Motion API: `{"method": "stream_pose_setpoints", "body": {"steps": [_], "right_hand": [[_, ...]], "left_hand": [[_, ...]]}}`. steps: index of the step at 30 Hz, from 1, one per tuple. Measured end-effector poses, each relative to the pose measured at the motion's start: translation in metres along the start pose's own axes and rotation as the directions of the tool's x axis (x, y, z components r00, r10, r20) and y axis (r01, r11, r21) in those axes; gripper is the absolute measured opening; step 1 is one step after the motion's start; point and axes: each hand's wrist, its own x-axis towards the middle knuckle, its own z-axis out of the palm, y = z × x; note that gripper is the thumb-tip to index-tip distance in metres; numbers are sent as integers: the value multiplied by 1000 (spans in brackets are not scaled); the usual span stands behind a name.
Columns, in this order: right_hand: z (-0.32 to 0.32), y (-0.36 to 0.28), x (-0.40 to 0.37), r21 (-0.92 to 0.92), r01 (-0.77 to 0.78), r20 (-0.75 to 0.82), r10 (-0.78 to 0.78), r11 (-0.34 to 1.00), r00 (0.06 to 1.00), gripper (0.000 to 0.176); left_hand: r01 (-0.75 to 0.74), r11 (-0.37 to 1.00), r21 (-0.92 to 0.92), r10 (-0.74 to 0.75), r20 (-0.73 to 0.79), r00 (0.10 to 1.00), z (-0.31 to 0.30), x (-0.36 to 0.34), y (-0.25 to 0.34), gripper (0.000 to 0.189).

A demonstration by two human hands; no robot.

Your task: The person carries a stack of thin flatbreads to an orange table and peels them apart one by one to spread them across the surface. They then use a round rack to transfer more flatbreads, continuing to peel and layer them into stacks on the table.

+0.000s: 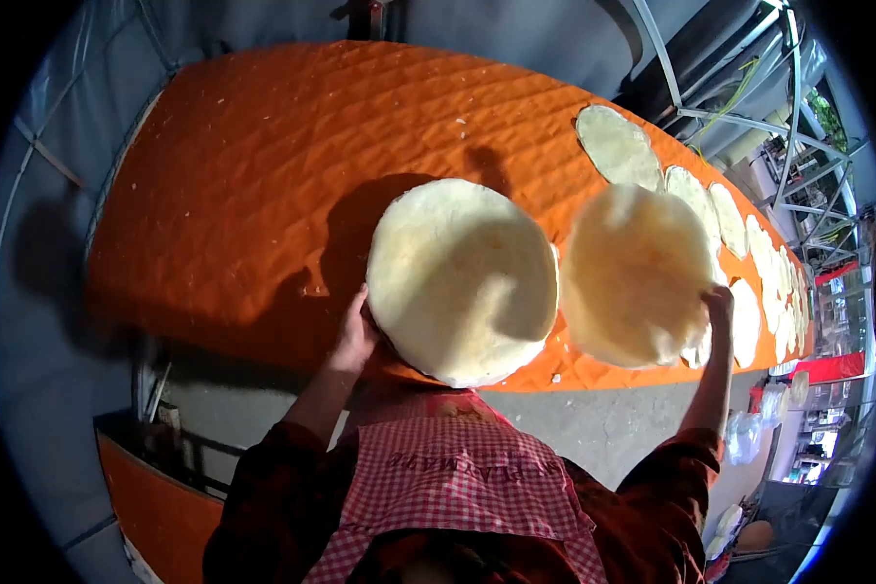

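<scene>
A long worktop (263, 146) draped in orange quilted-looking cloth carries a row of pale, flat, oval-looking dough sheets (730, 219) along its right end and far right edge. Over the middle of the near edge is a cream-white, thick-looking dough disc (462, 282); whether it is one layer or a stack, I cannot tell. It is likely soft and the heavier piece, best supported from beneath; the left hand (357, 336) grasps its lower left rim. Right of it, above the near edge, a thinner, blurred yellowish-cream dough round (638, 277) looks light, floppy and easily torn, best taken by its rim, where the right hand (718, 304) pinches its right side. Both look matte, with uneven outlines.
</scene>
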Motion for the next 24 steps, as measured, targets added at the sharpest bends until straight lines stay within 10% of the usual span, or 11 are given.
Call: {"method": "stream_pose_setpoints", "body": {"steps": [2,4,6,7,8,9,13,16,22,24], "right_hand": [[-36,25,-41,-121,-299,-221,268,947,938,26],[6,39,-97,132,-375,-214,396,918,893,33],[122,79,-162,736,-541,404,377,407,833,41],[144,-30,-216,682,-550,465,294,482,835,44],[172,-114,-240,486,-761,774,194,429,603,38],[168,-227,-258,330,-813,763,371,479,529,31],[180,-350,-283,495,-862,740,465,114,486,41],[195,-369,-287,555,-820,628,574,144,526,35],[234,-385,-226,393,-626,539,383,674,750,28],[304,-369,-201,565,-630,607,248,533,755,39]], "left_hand": [[-23,1000,18,23,-26,999,12,-6,1,56],[-48,998,39,47,48,998,0,1,-2,57],[-13,999,34,13,-26,1000,2,3,-1,59],[30,1000,3,-30,52,998,-7,10,-2,62],[43,999,26,-45,78,996,0,6,1,65],[73,997,28,-75,52,996,8,-1,5,66],[162,978,131,-151,-85,985,36,-20,31,61],[177,930,323,-128,-166,978,2,-1,44,53],[165,961,224,-186,80,979,-34,-35,70,41],[80,984,162,-89,52,995,-64,-35,68,44]]}}
